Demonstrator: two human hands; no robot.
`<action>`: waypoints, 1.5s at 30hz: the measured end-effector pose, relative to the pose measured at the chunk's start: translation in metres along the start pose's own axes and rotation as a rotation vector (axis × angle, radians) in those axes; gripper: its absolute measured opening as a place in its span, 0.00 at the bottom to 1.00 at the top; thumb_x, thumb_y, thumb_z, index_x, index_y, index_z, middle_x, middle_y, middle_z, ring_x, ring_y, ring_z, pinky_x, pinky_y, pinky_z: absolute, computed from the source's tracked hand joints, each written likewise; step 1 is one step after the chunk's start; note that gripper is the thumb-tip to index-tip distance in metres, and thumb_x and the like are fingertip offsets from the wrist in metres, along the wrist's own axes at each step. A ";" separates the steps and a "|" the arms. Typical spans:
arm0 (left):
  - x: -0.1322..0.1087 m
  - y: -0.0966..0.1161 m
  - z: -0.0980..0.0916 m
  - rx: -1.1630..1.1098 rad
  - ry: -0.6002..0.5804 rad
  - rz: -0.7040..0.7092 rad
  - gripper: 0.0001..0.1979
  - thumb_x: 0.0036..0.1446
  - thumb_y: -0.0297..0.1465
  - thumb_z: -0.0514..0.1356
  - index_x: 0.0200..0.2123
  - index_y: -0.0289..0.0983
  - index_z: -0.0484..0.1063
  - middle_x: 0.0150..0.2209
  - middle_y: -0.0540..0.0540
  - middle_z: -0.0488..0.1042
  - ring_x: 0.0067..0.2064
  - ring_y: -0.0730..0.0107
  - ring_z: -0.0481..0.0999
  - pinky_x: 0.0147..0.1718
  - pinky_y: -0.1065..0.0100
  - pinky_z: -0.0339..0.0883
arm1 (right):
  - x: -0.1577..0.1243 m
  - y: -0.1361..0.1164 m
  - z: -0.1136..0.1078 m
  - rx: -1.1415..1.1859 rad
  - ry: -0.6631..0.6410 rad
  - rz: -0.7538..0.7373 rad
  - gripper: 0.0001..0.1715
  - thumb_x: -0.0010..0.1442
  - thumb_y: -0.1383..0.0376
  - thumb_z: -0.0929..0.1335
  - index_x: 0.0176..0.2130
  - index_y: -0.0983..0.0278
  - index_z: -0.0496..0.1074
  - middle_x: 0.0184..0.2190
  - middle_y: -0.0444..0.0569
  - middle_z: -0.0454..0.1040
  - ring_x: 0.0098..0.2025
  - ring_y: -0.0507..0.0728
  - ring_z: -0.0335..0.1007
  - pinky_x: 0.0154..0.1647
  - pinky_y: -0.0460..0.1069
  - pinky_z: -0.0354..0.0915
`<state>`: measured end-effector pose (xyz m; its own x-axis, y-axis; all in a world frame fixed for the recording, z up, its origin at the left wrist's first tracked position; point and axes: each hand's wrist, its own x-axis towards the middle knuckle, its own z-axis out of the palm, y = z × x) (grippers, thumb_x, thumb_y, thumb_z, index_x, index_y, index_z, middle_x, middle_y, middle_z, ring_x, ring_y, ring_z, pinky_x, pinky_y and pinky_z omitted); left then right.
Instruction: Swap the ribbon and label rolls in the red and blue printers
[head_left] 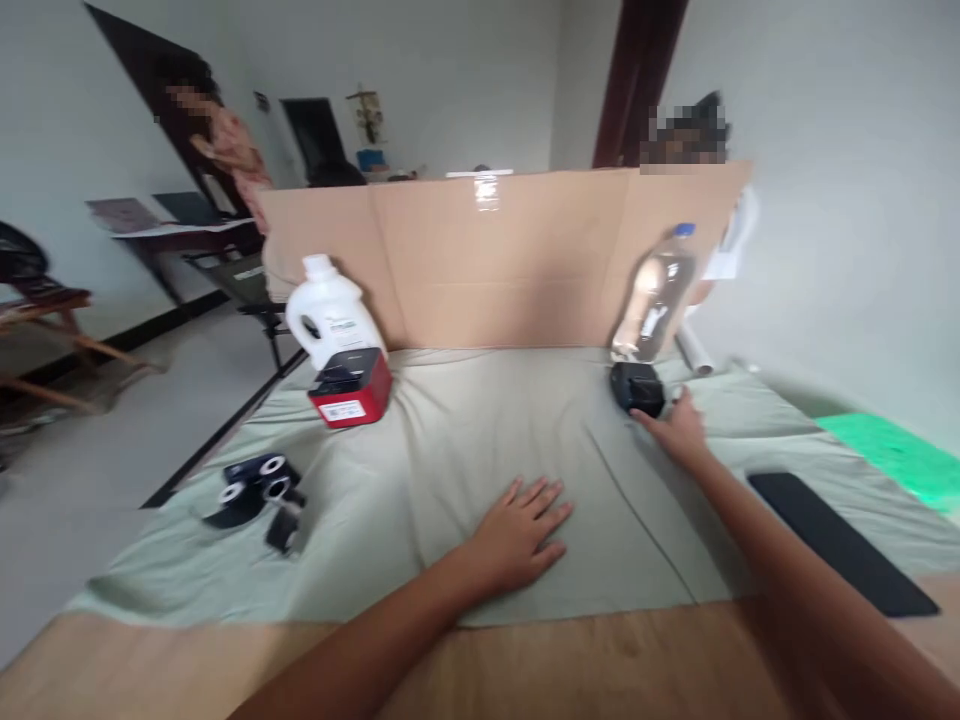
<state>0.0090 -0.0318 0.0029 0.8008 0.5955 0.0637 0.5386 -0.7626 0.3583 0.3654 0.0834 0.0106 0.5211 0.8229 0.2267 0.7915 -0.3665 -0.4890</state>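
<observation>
My left hand (519,535) lies flat on the pale green cloth (480,430), fingers spread, holding nothing. My right hand (679,432) reaches to a small black boxy device (637,388). Its thumb is at the device's front lower edge, and the other fingers are apart at the right side, not closed round it. Just behind that device stands a clear bottle with a blue cap (660,295). To the right of my right forearm lies a long dark flat slab (836,540).
A cardboard panel (495,260) stands across the back. At left are a white jug (330,315), a red-and-black box (352,390) and several dark rolls (259,490). A white tube (694,352) and green plastic (896,455) lie at right. Other people are beyond the panel.
</observation>
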 end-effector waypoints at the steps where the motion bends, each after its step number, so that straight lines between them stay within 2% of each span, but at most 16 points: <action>1: -0.001 -0.001 0.000 0.011 -0.010 0.000 0.29 0.70 0.46 0.46 0.70 0.45 0.53 0.74 0.45 0.47 0.74 0.57 0.46 0.70 0.46 0.40 | 0.004 -0.009 0.003 0.010 -0.021 0.026 0.68 0.49 0.42 0.72 0.71 0.75 0.43 0.62 0.72 0.65 0.63 0.76 0.63 0.58 0.63 0.60; 6: -0.005 -0.001 -0.001 0.018 -0.009 0.004 0.29 0.71 0.46 0.45 0.71 0.46 0.52 0.74 0.47 0.46 0.74 0.57 0.46 0.71 0.46 0.40 | 0.018 -0.032 0.015 0.020 0.039 0.102 0.70 0.48 0.42 0.73 0.72 0.72 0.41 0.63 0.71 0.63 0.65 0.76 0.60 0.63 0.66 0.56; 10: -0.004 0.003 0.000 0.007 0.019 -0.004 0.29 0.70 0.46 0.46 0.70 0.45 0.54 0.73 0.45 0.49 0.74 0.57 0.47 0.70 0.46 0.41 | 0.010 -0.039 0.013 0.132 0.122 0.064 0.68 0.43 0.45 0.75 0.69 0.75 0.49 0.59 0.73 0.67 0.62 0.75 0.63 0.60 0.65 0.61; 14: -0.005 0.005 0.003 0.021 0.053 -0.014 0.28 0.70 0.45 0.47 0.69 0.43 0.57 0.72 0.43 0.52 0.73 0.55 0.50 0.70 0.46 0.43 | -0.037 -0.065 0.014 0.208 0.159 -0.121 0.52 0.42 0.45 0.75 0.57 0.72 0.66 0.50 0.67 0.74 0.55 0.73 0.68 0.56 0.64 0.63; 18: -0.008 0.008 0.005 0.046 0.087 0.007 0.28 0.70 0.43 0.48 0.69 0.39 0.58 0.71 0.40 0.54 0.72 0.53 0.52 0.69 0.44 0.45 | -0.109 -0.117 0.021 0.289 0.040 -0.261 0.43 0.44 0.46 0.74 0.52 0.68 0.69 0.45 0.62 0.76 0.51 0.70 0.71 0.53 0.61 0.66; 22: -0.010 0.007 0.008 0.019 0.142 0.068 0.25 0.67 0.40 0.53 0.64 0.36 0.65 0.65 0.38 0.67 0.69 0.53 0.60 0.69 0.46 0.48 | -0.169 -0.174 0.030 0.309 -0.036 -0.295 0.48 0.48 0.46 0.73 0.59 0.72 0.65 0.51 0.66 0.74 0.56 0.71 0.68 0.55 0.61 0.64; 25: -0.008 0.000 0.017 -0.003 0.198 0.098 0.26 0.65 0.36 0.55 0.65 0.36 0.64 0.65 0.38 0.66 0.69 0.54 0.59 0.69 0.51 0.48 | -0.195 -0.202 0.035 0.230 -0.042 -0.254 0.51 0.51 0.47 0.73 0.62 0.75 0.61 0.52 0.70 0.73 0.56 0.74 0.67 0.57 0.63 0.61; 28: -0.004 -0.007 0.026 -0.003 0.192 0.099 0.30 0.64 0.35 0.56 0.68 0.39 0.58 0.69 0.41 0.59 0.71 0.53 0.56 0.70 0.51 0.46 | -0.208 -0.215 0.038 0.125 -0.013 -0.204 0.56 0.52 0.49 0.73 0.65 0.79 0.55 0.50 0.74 0.73 0.56 0.77 0.67 0.57 0.66 0.58; 32: -0.004 -0.004 0.023 -0.022 0.179 0.083 0.30 0.63 0.33 0.57 0.68 0.43 0.59 0.69 0.43 0.60 0.71 0.52 0.56 0.70 0.51 0.45 | -0.215 -0.216 0.038 0.079 -0.033 -0.187 0.60 0.51 0.49 0.74 0.67 0.79 0.51 0.47 0.76 0.73 0.54 0.79 0.69 0.55 0.68 0.58; 34: -0.006 0.003 0.017 -0.019 0.225 0.081 0.29 0.63 0.33 0.56 0.68 0.42 0.60 0.69 0.42 0.61 0.71 0.50 0.56 0.69 0.51 0.46 | -0.215 -0.211 0.037 0.080 -0.050 -0.202 0.63 0.49 0.48 0.75 0.68 0.77 0.50 0.47 0.75 0.74 0.54 0.79 0.69 0.55 0.69 0.57; 36: -0.009 0.008 0.011 -0.007 0.278 0.089 0.27 0.62 0.33 0.55 0.64 0.38 0.65 0.65 0.39 0.67 0.67 0.48 0.63 0.66 0.53 0.55 | -0.210 -0.203 0.035 0.107 -0.081 -0.209 0.64 0.49 0.45 0.74 0.69 0.76 0.49 0.48 0.75 0.74 0.55 0.80 0.69 0.56 0.72 0.56; 39: -0.014 0.009 -0.007 -0.010 0.297 0.091 0.16 0.55 0.32 0.58 0.45 0.35 0.79 0.42 0.38 0.82 0.45 0.52 0.80 0.48 0.57 0.72 | -0.188 -0.183 0.035 0.238 -0.170 -0.212 0.55 0.58 0.38 0.65 0.68 0.71 0.54 0.49 0.71 0.75 0.54 0.77 0.71 0.57 0.73 0.56; 41: -0.018 0.008 -0.032 -0.084 0.392 0.019 0.09 0.53 0.31 0.58 0.32 0.37 0.78 0.29 0.43 0.80 0.31 0.62 0.79 0.35 0.63 0.71 | -0.168 -0.169 0.039 0.352 -0.209 -0.226 0.46 0.63 0.40 0.59 0.66 0.68 0.59 0.49 0.66 0.77 0.53 0.72 0.73 0.57 0.69 0.59; 43: -0.023 0.011 -0.070 -0.257 0.588 -0.111 0.10 0.54 0.29 0.54 0.27 0.38 0.75 0.24 0.48 0.77 0.25 0.71 0.73 0.28 0.69 0.65 | -0.149 -0.157 0.046 0.439 -0.208 -0.240 0.42 0.64 0.43 0.57 0.64 0.69 0.62 0.48 0.63 0.77 0.49 0.69 0.75 0.55 0.65 0.64; 44: -0.027 0.016 -0.092 -0.355 0.630 -0.141 0.10 0.54 0.29 0.53 0.25 0.39 0.74 0.21 0.50 0.73 0.22 0.73 0.68 0.25 0.70 0.62 | -0.143 -0.152 0.050 0.469 -0.199 -0.246 0.41 0.65 0.44 0.57 0.63 0.70 0.62 0.48 0.62 0.77 0.47 0.67 0.75 0.54 0.63 0.65; 45: -0.031 0.025 -0.115 -0.456 0.604 -0.125 0.10 0.53 0.28 0.53 0.23 0.39 0.72 0.19 0.52 0.70 0.21 0.75 0.65 0.23 0.71 0.60 | -0.138 -0.148 0.054 0.493 -0.188 -0.247 0.40 0.65 0.45 0.57 0.63 0.70 0.63 0.47 0.61 0.77 0.45 0.66 0.75 0.52 0.62 0.66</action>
<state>-0.0324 -0.0400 0.1169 0.3880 0.8053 0.4483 0.3492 -0.5786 0.7371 0.1586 0.0474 0.0062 0.2384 0.9377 0.2528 0.6168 0.0549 -0.7852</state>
